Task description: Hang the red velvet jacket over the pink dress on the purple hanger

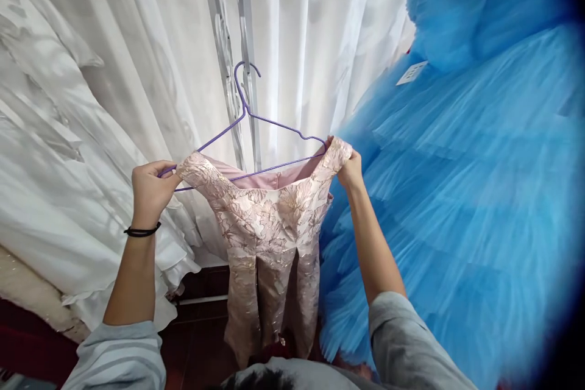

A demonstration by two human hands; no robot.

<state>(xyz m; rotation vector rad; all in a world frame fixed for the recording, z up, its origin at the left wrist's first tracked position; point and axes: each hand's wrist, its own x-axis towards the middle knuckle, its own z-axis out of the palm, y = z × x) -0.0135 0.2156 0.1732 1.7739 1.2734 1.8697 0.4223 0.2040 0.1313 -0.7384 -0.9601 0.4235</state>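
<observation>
A pink dress (269,213) with a shiny floral pattern hangs between my hands on a purple wire hanger (274,124). The hanger's hook points up and appears free of any rail. My left hand (153,190), with a black band on its wrist, pinches the hanger's left end beside the dress's left shoulder strap. On the other side, my right hand (351,169) is closed on the right shoulder strap, near the hanger's right end. Part of the right hand's fingers is hidden behind the strap. The lower skirt drops toward the floor in front of me.
A large blue tulle gown (457,183) with a white tag (412,73) fills the right side. White gowns (50,152) hang at the left. Behind the hanger are a white curtain (301,30) and upright metal posts (244,18). The dark floor (196,341) shows below.
</observation>
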